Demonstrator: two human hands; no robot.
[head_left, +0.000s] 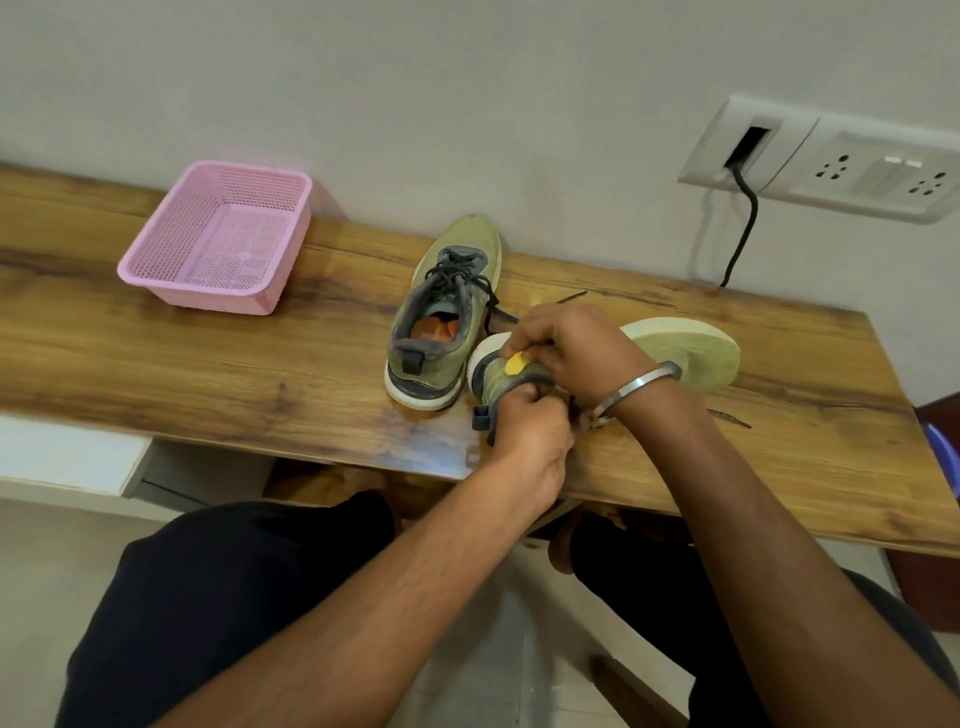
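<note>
Two hands, both mine, are curled onto the tipped shoe (680, 353), which lies on its side on the wooden table (208, 374) just to the right of the upright shoe (441, 322), its pale sole turned away from me and its heel almost touching that shoe's heel. My left hand (530, 421) sits nearer to me than the upright shoe and a little to its right. The forearm rises diagonally from the lower left, the wrist is bent, and the fingers are clenched over the heel collar. My right hand (571, 348) lies right of the upright shoe, back uppermost, with the fingers folded down and gripping the tipped shoe's upper beside a yellow spot (516, 362). I cannot tell just what the fingertips pinch there, since they are tucked under. A metal bangle (636, 387) rides my right wrist, and that forearm reaches in from the lower right. The pink basket (208, 300) stands well to the left of the upright shoe. A socket panel (831, 161) with a black cable (743, 228) is on the wall, far to that shoe's right.
</note>
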